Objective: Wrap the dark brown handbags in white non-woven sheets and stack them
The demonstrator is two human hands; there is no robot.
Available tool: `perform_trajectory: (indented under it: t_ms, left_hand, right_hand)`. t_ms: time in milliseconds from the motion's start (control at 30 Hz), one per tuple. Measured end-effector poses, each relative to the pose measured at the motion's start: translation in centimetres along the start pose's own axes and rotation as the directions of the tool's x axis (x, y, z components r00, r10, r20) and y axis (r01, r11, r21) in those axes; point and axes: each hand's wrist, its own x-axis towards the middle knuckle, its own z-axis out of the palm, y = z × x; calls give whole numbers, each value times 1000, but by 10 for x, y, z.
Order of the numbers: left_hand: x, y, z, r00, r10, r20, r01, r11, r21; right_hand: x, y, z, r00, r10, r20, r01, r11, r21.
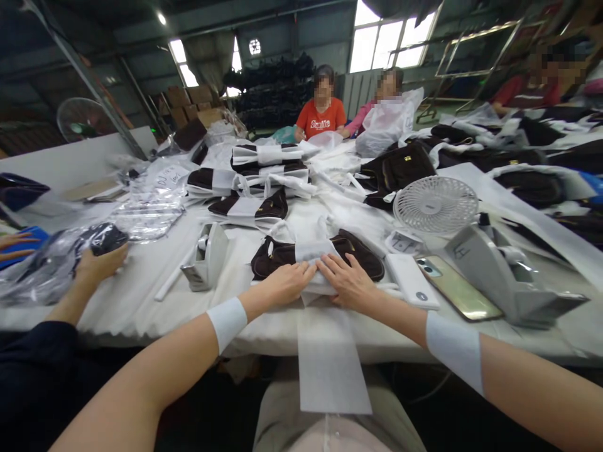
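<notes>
A dark brown bag [277, 256] lies before me on the covered table, with a white paper strip [333, 370] around its middle. The strip's loose end hangs over the table edge toward my lap. My left hand [287, 282] rests on the front of the wrapped bag, fingers laid along the white band. Beside it, my right hand [346, 280] presses on the same band with its fingers spread. The two hands' fingertips nearly meet. Both thumbs are largely hidden. White padding sticks out behind and beneath the bag.
Wrapped brown bags [249, 210] are stacked beyond. Tape dispensers stand left [206, 257] and right [511, 276], near a phone [459, 289], a white power bank [412, 280] and a small fan [436, 204]. A co-worker's hand [100, 263] holds a plastic-wrapped item at left. Other people sit across the table.
</notes>
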Motion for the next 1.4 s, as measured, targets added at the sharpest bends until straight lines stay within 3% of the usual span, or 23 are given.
perform_trajectory:
  t_ms: [133, 300, 467, 567, 700, 767, 867, 1000, 1233, 1400]
  left_hand:
    - [8, 15, -2, 996, -83, -33, 83, 996, 12]
    - [16, 40, 25, 937, -276, -213, 310, 939, 147]
    - [4, 40, 45, 936, -210, -282, 272, 940, 204]
    - [-1, 39, 48, 928, -189, -322, 275, 929, 247]
    - [1, 40, 51, 922, -209, -326, 294, 925, 241]
    - [1, 40, 51, 924, -211, -318, 290, 929, 228]
    - [0, 39, 50, 929, -209, -305, 278, 939, 204]
    - [-1, 40, 48, 932, -211, -296, 273, 944, 187]
    - [-5, 50, 40, 921, -234, -312, 298, 938, 177]
    - [-14, 56, 26, 942, -251, -223, 273, 959, 76]
  right_hand:
    - [3, -7, 0, 1000, 13, -13, -13, 1000, -19]
    - [-8, 0, 5, 998, -44, -34, 44, 999, -7]
    - [-25, 25, 10, 981, -190, -43, 192, 980, 45]
    - [-42, 32, -1, 973, -223, -65, 229, 968, 102]
    - [-83, 19, -21, 941, -337, -27, 332, 904, 268]
    - [-98, 6, -20, 927, -375, 0, 351, 869, 349]
    - [-99, -16, -4, 942, -336, -19, 315, 862, 397]
    - [-72, -32, 10, 957, -234, -175, 289, 834, 471]
    - [-62, -18, -28, 965, 74, -251, 109, 758, 643]
    - [-34, 4, -25, 957, 198, -210, -19, 771, 637]
